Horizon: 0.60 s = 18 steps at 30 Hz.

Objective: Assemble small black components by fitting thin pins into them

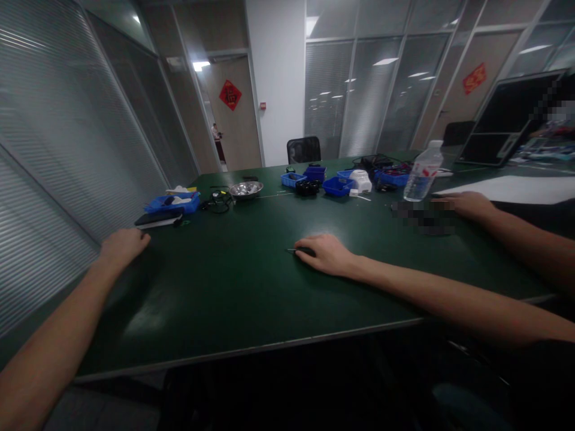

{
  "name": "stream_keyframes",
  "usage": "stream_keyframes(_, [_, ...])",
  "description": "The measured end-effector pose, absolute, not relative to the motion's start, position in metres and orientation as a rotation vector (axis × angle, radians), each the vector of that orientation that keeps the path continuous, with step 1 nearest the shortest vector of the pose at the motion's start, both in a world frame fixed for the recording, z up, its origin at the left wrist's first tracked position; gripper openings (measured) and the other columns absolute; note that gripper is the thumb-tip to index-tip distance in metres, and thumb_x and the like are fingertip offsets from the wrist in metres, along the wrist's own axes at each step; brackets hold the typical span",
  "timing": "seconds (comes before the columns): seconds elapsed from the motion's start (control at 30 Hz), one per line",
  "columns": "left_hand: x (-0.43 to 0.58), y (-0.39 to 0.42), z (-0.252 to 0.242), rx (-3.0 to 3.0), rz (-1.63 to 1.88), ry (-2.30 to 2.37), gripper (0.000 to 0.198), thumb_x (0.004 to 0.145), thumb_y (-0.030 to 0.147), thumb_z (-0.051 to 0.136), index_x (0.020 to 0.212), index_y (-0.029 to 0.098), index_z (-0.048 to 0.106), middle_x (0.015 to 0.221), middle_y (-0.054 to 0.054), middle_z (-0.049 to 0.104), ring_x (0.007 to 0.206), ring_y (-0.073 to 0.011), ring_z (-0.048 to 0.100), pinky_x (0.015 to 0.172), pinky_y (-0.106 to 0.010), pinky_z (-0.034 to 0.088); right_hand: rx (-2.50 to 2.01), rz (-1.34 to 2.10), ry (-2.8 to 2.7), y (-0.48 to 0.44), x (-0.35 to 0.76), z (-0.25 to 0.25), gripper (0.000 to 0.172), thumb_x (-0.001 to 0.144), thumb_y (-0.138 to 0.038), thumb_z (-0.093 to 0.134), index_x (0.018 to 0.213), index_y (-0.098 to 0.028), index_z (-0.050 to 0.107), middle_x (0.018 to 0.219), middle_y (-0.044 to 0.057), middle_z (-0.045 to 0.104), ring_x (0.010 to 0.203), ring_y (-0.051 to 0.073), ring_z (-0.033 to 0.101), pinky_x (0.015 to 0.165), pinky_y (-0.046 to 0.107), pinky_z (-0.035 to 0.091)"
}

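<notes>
My right hand (pixel 327 254) rests over the middle of the green table (pixel 215 287). Its fingers close around a dark-handled tool (pixel 305 251) with a thin, light metal tip pointing left; the exact kind is too small to tell. Far to the left, my left hand (pixel 123 244) lies at the table's edge with its fingers curled in. Whatever those fingers hold, if anything, is hidden. Closest to it is a dark flat case (pixel 158 218), just beyond the fingertips and apart from them.
Blue trays (pixel 173 205) (pixel 338 187) with small items, a metal bowl (pixel 246 190), a coiled cable (pixel 218 202) and a white object (pixel 360 181) line the far side. At right stand a water bottle (pixel 422 173), another person's hand (pixel 471 206) and a black open case (pixel 507 120).
</notes>
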<state>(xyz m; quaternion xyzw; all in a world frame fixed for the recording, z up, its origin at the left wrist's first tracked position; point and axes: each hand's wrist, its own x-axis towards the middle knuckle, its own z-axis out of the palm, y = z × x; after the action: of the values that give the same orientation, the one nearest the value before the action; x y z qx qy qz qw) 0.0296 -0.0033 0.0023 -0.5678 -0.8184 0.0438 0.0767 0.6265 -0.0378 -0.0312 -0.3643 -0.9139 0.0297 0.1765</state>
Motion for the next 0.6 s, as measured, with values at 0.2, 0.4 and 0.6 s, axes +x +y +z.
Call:
stream_keyframes(0.2, [0.0256, -0.0046, 0.0014, -1.728, 0.067, -2.412, 0.055, 0.096, 0.047, 0.048, 0.103, 0.001, 0.076, 0.104, -0.024, 0.074, 0.092, -0.0318, 0.066, 0.072, -0.03, 0.043, -1.011, 0.083, -2.581, -0.0371, 0.6274, -0.0334, 0.037, 0.106, -0.043, 0.052, 0.127, -0.021, 0.073, 0.112, 0.009, 0.077, 0.091, 0.023, 0.071, 0.078, 0.034, 0.05])
stream_keyframes(0.4, [0.0217, -0.0031, 0.0019, -1.705, 0.018, -2.462, 0.054, 0.092, 0.049, 0.053, 0.103, 0.002, 0.077, 0.099, -0.024, 0.073, 0.09, -0.0337, 0.065, 0.074, -0.033, 0.044, -1.013, 0.098, -2.572, -0.0371, 0.6273, -0.0331, 0.036, 0.105, -0.042, 0.053, 0.128, -0.022, 0.073, 0.111, 0.009, 0.078, 0.091, 0.023, 0.071, 0.08, 0.035, 0.051])
stream_keyframes(0.6, [0.0236, -0.008, 0.0085, -1.687, -0.016, -2.531, 0.058, 0.093, 0.053, 0.05, 0.109, 0.004, 0.077, 0.105, -0.023, 0.072, 0.093, -0.0347, 0.065, 0.075, -0.034, 0.045, -1.021, 0.088, -2.588, -0.0381, 0.6273, -0.031, 0.037, 0.106, -0.043, 0.052, 0.127, -0.021, 0.073, 0.111, 0.01, 0.078, 0.093, 0.023, 0.071, 0.08, 0.034, 0.051])
